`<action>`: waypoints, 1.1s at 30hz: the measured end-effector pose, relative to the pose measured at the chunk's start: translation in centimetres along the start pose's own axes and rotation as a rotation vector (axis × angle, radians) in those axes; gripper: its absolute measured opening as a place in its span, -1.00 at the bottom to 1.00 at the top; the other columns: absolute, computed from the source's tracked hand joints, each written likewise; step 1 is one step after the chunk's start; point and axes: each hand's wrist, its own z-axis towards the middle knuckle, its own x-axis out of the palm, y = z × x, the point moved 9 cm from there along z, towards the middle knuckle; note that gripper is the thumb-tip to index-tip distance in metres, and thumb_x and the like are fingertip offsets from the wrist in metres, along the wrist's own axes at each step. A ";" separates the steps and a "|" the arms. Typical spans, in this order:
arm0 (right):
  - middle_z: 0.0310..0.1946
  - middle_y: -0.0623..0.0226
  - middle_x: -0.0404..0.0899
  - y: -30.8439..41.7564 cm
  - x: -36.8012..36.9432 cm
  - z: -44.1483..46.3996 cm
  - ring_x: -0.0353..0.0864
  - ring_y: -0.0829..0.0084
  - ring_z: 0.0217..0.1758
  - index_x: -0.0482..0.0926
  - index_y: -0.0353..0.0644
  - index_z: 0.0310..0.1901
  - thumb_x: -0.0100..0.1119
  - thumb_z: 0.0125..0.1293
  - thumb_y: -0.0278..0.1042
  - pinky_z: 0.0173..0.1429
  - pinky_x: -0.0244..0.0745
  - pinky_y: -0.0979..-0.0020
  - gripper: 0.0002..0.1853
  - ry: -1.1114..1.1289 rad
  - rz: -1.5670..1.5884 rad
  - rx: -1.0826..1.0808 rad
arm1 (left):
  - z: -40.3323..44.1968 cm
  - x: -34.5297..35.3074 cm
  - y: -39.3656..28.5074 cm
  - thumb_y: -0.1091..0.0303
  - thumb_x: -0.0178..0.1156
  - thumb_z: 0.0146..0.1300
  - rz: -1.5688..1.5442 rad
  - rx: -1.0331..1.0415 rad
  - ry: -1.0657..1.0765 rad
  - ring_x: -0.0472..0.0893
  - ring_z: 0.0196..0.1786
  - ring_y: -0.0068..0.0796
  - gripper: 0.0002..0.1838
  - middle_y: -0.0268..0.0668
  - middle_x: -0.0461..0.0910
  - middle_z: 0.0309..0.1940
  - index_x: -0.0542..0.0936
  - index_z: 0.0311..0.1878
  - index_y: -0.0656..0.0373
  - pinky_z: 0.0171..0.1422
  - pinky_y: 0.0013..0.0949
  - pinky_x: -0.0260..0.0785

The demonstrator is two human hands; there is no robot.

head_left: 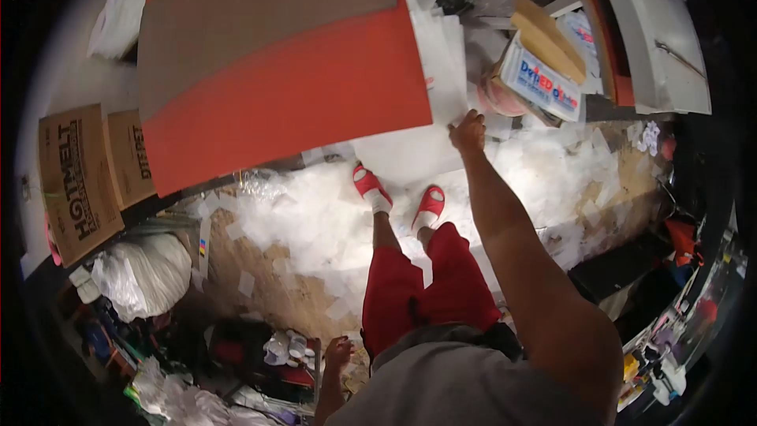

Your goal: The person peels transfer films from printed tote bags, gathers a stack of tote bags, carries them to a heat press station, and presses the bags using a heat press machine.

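Note:
My right hand (467, 132) is stretched forward with its fingers closed on the edge of a large white sheet (410, 150). That sheet hangs down beside the front corner of a big red board (315, 102), which has a grey-brown area across its upper part. Low in the view, my left hand (339, 353) hangs beside my body, its fingers loosely bent and apart, with nothing visible in them.
Brown HOTMELT cartons (79, 181) stand at the left, above a stuffed white bag (146, 278). An open printed box (540, 83) sits at the upper right, near a white panel (670, 47). Paper scraps litter the floor (292, 284) around my red slippers (430, 205).

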 end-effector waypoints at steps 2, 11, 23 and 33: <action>-0.13 -0.18 0.54 -1.5 0.9 1.0 0.58 -0.12 -0.04 0.35 -0.35 0.03 0.21 0.18 -0.37 0.05 0.54 0.07 -0.57 -0.034 0.305 -0.040 | -1.5 2.1 -3.2 0.34 0.13 0.31 0.259 0.114 -0.074 0.67 -0.27 -0.42 -0.65 -0.16 0.66 -0.32 0.49 0.11 0.27 -0.14 -0.36 0.55; -0.37 0.00 0.59 -1.6 -5.9 -4.3 0.63 0.04 -0.29 0.49 -0.34 -0.23 0.12 0.15 -0.43 -0.17 0.55 0.18 -0.81 0.292 0.813 -0.055 | 3.9 11.3 -22.3 0.19 0.11 0.36 0.382 0.531 -0.101 0.65 -0.18 -0.41 -0.59 -0.18 0.65 -0.11 0.47 0.21 0.15 -0.06 -0.31 0.53; -0.38 0.41 0.50 -2.2 -39.7 -27.6 0.43 0.63 -0.38 0.29 -0.26 0.28 -0.02 0.29 -0.50 -0.35 0.38 0.52 -0.51 0.309 0.945 -0.328 | -22.0 16.0 -49.0 0.48 0.20 0.30 -0.010 0.976 0.283 0.57 0.09 -0.39 -0.30 -0.03 0.57 0.05 0.12 0.45 0.14 0.13 -0.33 0.45; 0.04 0.16 0.57 17.0 -72.4 -41.2 0.54 0.44 0.04 0.52 -0.31 0.09 -0.08 0.36 -0.58 0.08 0.42 0.43 -0.69 -1.285 1.176 -1.255 | -67.1 -3.2 -61.7 0.43 0.02 0.44 -0.637 2.679 -0.763 0.56 0.02 -0.45 -0.56 -0.15 0.51 0.06 0.31 0.34 0.33 0.11 -0.48 0.44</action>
